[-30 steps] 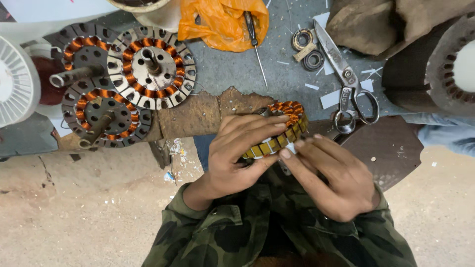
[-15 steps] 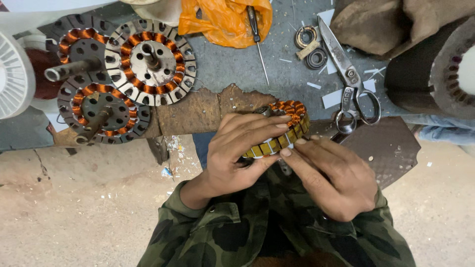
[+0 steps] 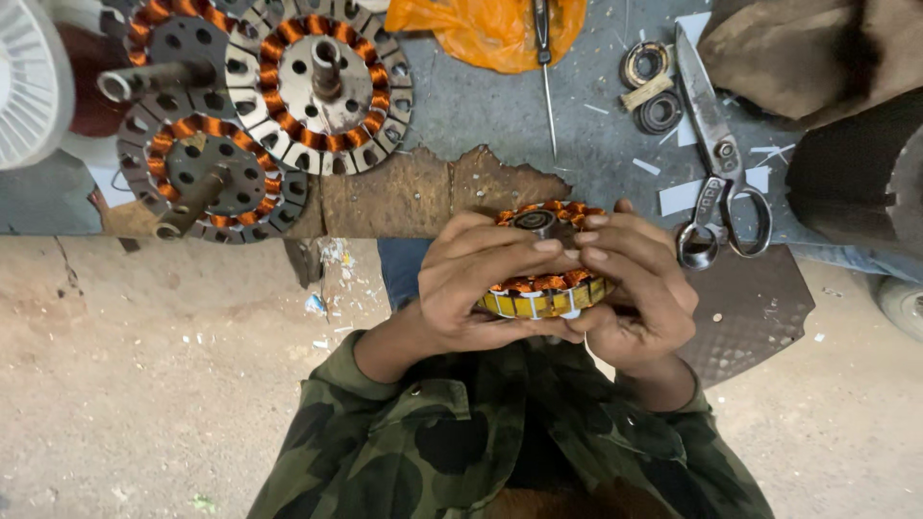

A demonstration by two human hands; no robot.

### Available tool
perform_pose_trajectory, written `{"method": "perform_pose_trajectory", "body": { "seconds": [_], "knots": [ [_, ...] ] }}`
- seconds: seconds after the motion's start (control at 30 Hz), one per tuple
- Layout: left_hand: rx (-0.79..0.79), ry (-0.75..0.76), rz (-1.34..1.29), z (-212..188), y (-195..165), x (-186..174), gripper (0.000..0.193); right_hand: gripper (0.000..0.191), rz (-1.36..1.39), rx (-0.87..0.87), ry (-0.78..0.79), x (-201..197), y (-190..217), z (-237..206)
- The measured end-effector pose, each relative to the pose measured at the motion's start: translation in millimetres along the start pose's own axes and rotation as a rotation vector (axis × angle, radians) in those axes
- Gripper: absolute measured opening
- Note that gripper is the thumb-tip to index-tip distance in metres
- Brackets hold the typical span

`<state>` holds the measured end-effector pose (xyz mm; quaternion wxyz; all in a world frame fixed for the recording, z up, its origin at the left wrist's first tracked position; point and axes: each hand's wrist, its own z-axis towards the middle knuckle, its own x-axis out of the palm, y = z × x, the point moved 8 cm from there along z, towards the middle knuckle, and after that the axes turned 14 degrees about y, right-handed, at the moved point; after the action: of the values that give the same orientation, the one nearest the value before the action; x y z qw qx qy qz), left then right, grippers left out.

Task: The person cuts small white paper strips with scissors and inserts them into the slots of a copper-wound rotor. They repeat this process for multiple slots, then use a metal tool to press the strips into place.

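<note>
Both my hands hold one round motor stator (image 3: 544, 292) with copper windings and a yellow-lined rim, close to my chest over the table's front edge. My left hand (image 3: 476, 284) wraps its left side, fingers laid across the top. My right hand (image 3: 639, 288) grips the right side, fingers meeting the left ones over the middle. The stator's steel hub (image 3: 532, 221) shows above my fingers. My sleeves are camouflage green.
Three wound stators with shafts (image 3: 317, 82) lie on the grey table (image 3: 481, 115) at the far left. Large scissors (image 3: 716, 163), a thin screwdriver (image 3: 546, 72), two bearing rings (image 3: 652, 86), an orange plastic bag (image 3: 486, 29) and paper scraps lie further back. A white ribbed spool (image 3: 29, 82) sits far left.
The stator has been turned from a tilt to nearly level and brought closer. My right hand moved up from below it, and its fingers now lie over the top.
</note>
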<state>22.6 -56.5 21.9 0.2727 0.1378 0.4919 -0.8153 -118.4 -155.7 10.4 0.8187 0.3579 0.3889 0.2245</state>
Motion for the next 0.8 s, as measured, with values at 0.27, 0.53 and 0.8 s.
{"method": "perform_pose_trajectory", "body": {
  "seconds": [0.27,0.53,0.8],
  "knots": [
    [-0.011,0.058,0.003,-6.1,-2.0,-2.6,0.066,0.048,0.003,0.019,-0.001,8.5,3.2,-8.2],
    [0.002,0.027,-0.008,-6.8,-5.1,-5.4,0.068,0.040,0.079,0.106,0.014,11.4,7.5,-8.7],
    [0.007,-0.033,-0.073,-2.1,5.1,-9.9,0.054,0.040,0.147,0.123,0.020,0.0,3.4,14.5]
  ]
}}
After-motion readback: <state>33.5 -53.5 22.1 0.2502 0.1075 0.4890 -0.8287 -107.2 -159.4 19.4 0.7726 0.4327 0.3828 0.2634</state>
